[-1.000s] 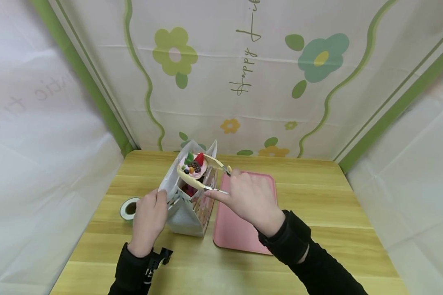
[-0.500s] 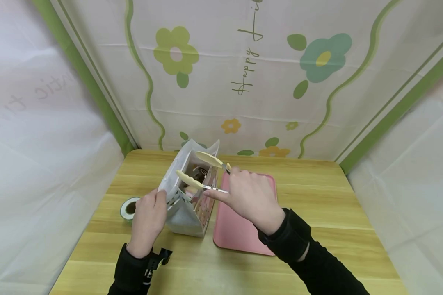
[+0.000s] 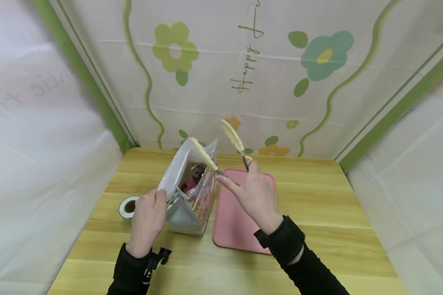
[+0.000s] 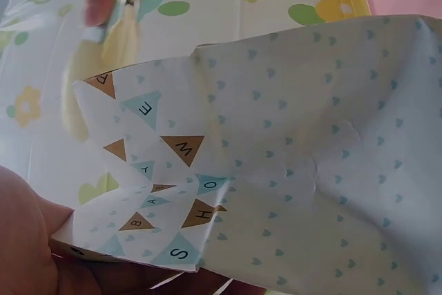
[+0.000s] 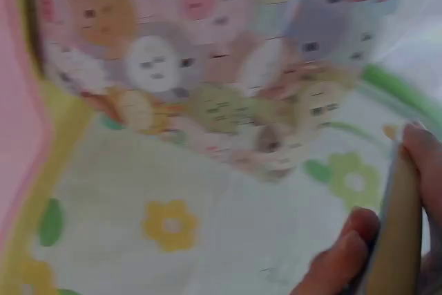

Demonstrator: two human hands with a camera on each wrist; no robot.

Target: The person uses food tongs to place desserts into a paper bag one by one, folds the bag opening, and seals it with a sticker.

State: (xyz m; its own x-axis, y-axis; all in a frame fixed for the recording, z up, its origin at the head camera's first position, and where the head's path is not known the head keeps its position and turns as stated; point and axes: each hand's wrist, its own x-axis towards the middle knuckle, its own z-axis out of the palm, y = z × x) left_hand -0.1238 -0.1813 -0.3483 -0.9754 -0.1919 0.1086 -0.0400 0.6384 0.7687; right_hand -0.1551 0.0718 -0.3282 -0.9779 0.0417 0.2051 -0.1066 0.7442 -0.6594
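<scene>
My left hand (image 3: 149, 217) grips the upper edge of a paper gift bag (image 3: 184, 219), holding its mouth wide. In the left wrist view the bag (image 4: 311, 136) shows blue hearts and a printed bunting, with fingers at its lower left edge. Pink and dark items (image 3: 192, 182) are partly visible inside; the bag walls hide the rest. My right hand (image 3: 258, 196) holds food tongs (image 3: 233, 136) with cream tips, their arms spread with nothing between them, up and right of the mouth. The right wrist view has a cartoon-animal side of the bag (image 5: 221, 53), blurred.
A pink tray (image 3: 232, 225) lies flat on the wooden table (image 3: 317, 213), right of the bag and partly under my right arm. To the left, beside my left hand, is a roll of tape (image 3: 125, 207). A flower-printed cloth (image 3: 206, 82) hangs behind the table.
The tongs held a berry-topped cupcake at the bag's mouth, then released it down into the bag. My right hand has since lifted the tongs up and right. My left hand stays put.
</scene>
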